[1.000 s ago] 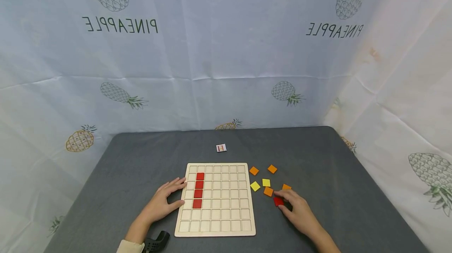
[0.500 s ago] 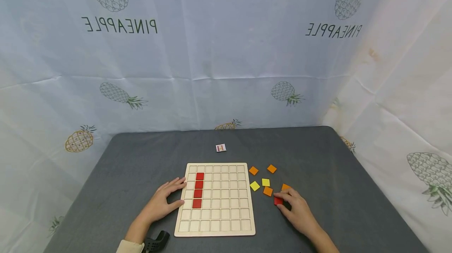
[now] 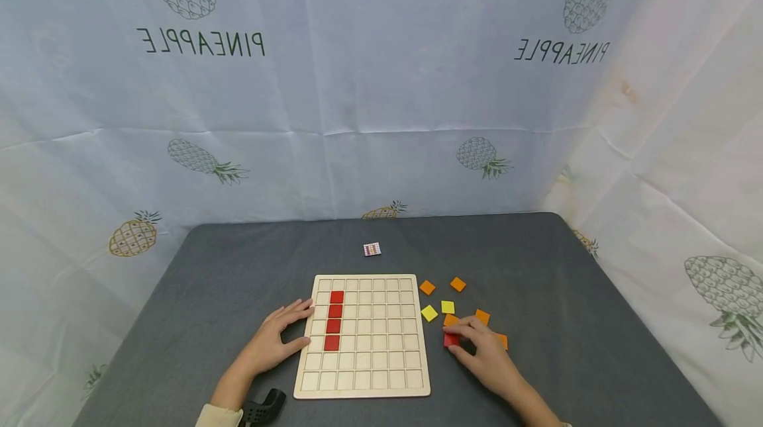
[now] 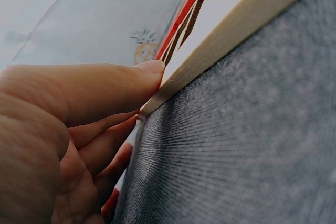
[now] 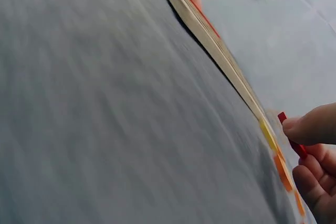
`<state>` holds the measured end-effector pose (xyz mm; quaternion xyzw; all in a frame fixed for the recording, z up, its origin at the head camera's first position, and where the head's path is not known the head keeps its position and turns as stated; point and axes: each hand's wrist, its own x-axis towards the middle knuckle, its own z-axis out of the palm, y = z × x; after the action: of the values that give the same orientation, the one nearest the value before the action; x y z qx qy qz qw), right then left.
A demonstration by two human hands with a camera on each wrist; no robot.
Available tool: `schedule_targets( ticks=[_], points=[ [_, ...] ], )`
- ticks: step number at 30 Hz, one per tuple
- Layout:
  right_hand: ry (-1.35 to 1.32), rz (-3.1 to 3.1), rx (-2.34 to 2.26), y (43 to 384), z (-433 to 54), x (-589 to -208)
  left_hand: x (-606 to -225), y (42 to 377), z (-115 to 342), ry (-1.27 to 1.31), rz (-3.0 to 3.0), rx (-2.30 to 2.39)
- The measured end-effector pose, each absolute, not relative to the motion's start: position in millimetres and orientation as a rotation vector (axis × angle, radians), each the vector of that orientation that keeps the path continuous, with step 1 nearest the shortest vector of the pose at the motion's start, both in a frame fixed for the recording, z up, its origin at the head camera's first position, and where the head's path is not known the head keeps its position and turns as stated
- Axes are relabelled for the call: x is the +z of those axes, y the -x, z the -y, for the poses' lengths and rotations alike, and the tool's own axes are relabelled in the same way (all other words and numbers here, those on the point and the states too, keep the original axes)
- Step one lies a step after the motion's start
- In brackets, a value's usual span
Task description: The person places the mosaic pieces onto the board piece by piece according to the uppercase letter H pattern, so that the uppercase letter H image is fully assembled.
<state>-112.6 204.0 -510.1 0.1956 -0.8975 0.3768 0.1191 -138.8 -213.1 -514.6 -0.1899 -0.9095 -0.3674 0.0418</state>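
Observation:
A pale wooden grid board [image 3: 381, 364] lies flat on the dark table, with several red square tiles [image 3: 335, 311] in one column toward its left side. My left hand [image 3: 271, 342] rests at the board's left edge, fingers spread; thumb tip and fingertips meet the rim, as the left wrist view shows up close. Between thumb and fingers, my right hand [image 3: 485, 355] pinches another red tile [image 3: 450, 341] to the right of the board. In the right wrist view that red tile [image 5: 301, 151] is held up on its side, raised above the table.
Several orange tiles [image 3: 457, 284] and two yellow tiles [image 3: 429, 313] lie loose right of the board, some beside my right hand. Behind the board lies a small patterned card [image 3: 372, 249]. A black wrist mount [image 3: 265, 407] sits by my left forearm. Pineapple-print cloth [image 3: 393, 83] hangs behind.
My right hand has gripped the red tile and moved left with it, nearer the board, uncovering an orange tile behind. The left hand stays at the board's edge.

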Motion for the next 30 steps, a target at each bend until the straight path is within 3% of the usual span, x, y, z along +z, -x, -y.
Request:
schedule_targets(
  ticks=[15, 30],
  points=[
    [-1.058, 2.513, 1.243, 117, -129, -501, -513, 138, 214, 0.602, 2.767, -1.126],
    [-1.130, 2.609, 1.223, 126, -63, -493, -514, 138, 213, 0.570, 2.792, -1.118]
  ],
)
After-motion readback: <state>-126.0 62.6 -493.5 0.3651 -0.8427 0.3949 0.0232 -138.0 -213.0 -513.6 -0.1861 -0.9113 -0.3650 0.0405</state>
